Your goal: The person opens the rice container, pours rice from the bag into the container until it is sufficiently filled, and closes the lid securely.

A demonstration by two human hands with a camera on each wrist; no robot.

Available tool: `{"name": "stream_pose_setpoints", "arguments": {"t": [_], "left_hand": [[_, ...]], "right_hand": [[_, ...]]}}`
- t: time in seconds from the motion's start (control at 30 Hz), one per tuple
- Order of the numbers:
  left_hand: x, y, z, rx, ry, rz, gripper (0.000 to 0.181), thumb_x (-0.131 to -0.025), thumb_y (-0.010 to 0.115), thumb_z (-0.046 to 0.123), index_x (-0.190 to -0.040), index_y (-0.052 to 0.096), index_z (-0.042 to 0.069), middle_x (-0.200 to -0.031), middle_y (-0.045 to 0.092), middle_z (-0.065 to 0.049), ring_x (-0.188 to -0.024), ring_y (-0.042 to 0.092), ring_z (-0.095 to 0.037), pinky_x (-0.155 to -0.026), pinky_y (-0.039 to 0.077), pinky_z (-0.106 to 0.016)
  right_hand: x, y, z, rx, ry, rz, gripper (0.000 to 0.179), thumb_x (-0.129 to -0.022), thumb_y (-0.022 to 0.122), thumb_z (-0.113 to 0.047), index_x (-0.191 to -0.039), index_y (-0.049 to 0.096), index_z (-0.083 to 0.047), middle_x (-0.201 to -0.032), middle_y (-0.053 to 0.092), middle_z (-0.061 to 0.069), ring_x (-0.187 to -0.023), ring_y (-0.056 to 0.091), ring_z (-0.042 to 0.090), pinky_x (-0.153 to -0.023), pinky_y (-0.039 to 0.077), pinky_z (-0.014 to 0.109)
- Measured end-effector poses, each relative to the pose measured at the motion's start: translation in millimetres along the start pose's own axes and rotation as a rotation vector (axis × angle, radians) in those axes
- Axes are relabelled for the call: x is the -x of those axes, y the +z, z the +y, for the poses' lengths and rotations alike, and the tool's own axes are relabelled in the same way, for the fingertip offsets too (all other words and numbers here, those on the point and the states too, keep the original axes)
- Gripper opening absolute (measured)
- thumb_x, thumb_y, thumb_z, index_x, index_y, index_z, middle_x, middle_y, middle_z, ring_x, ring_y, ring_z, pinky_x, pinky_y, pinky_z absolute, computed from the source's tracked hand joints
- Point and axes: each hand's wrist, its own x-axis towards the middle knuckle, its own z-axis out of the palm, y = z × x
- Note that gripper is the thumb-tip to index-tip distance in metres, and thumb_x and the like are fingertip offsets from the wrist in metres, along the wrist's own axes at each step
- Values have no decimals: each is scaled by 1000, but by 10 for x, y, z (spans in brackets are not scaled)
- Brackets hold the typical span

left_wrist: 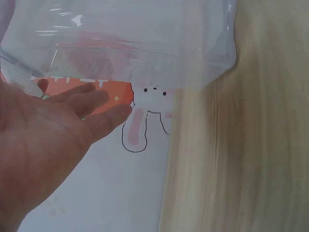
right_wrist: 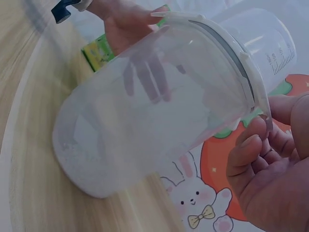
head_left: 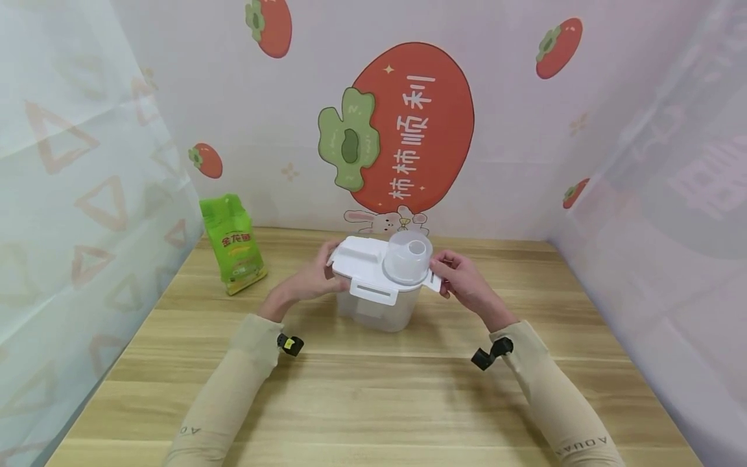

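Note:
A clear plastic storage container stands on the table under a white lid, with a translucent measuring cup upside down on the lid's right part. My left hand rests against the container's left side, thumb toward the front; through the clear wall in the right wrist view, its fingers look straight. At the lid's right end, my right hand pinches the white latch flap between thumb and fingers. This flap sticks outward, as does the front latch flap.
A green bag stands upright at the table's back left. Behind the wooden table hangs a printed backdrop, and pale sheets close off both sides. A black wrist camera sits on the left sleeve, another on the right.

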Motion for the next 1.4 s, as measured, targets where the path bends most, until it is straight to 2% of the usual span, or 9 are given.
{"name": "stream_pose_setpoints", "arguments": {"t": [0.3,0.47,0.53,0.7,0.8,0.9,1.07,1.2,1.4], "left_hand": [[-21,124,-60,44,-1,29,103,-79,82,14,-152,9,22,-147,31,-10,-130,42,-30,-108,42,-48],[-43,192,-44,50,4,22,107,-77,83,12,-152,8,22,-146,33,-7,-129,42,-27,-108,42,-47],[-65,217,-38,42,43,-8,99,-78,82,12,-151,15,20,-143,38,-8,-127,45,-27,-107,43,-46],[-82,263,-19,31,106,-87,81,-82,79,11,-146,31,22,-139,49,-4,-126,48,-22,-107,43,-42],[-67,278,-7,19,106,-96,82,-81,79,8,-145,30,26,-139,49,1,-126,47,-19,-107,42,-42],[-58,291,-4,11,107,-98,83,-81,78,7,-146,30,26,-139,48,1,-126,47,-20,-108,41,-44],[-28,308,-1,27,39,-118,82,-82,78,13,-145,28,28,-139,45,1,-129,43,-21,-111,36,-47],[-21,308,-8,24,6,-117,86,-81,80,14,-146,25,32,-139,44,2,-130,42,-21,-112,35,-48],[-28,319,-13,4,43,-127,81,-82,77,11,-145,29,25,-140,45,-2,-129,42,-21,-111,35,-45]], "right_hand": [[42,-121,-27,120,0,-81,21,-104,46,-24,-103,53,-4,-85,54,3,-67,53,13,-55,48,23],[67,-169,-90,205,-79,-28,33,-104,46,-31,-113,53,0,-94,58,1,-81,60,12,-68,55,26],[76,-171,-120,231,-119,12,38,-104,46,-34,-117,53,0,-100,59,3,-88,62,12,-76,57,26],[108,-119,-207,266,-208,71,49,-103,44,-42,-130,50,-1,-122,59,12,-108,61,16,-91,55,25],[138,-56,-261,285,-261,92,54,-103,43,-45,-136,48,-3,-134,57,15,-118,59,20,-97,52,24],[170,23,-312,299,-334,107,51,-105,40,-41,-139,47,-3,-139,55,17,-124,58,26,-101,50,25],[211,148,-364,340,-465,94,41,-103,46,-17,-142,44,-4,-142,53,20,-130,51,34,-103,43,16],[206,250,-366,394,-494,72,54,-94,60,-7,-144,41,-9,-143,49,18,-127,52,31,-102,42,14],[161,404,-275,473,-544,127,70,-79,78,-3,-140,44,-8,-145,42,16,-128,46,30,-101,46,43]]}}
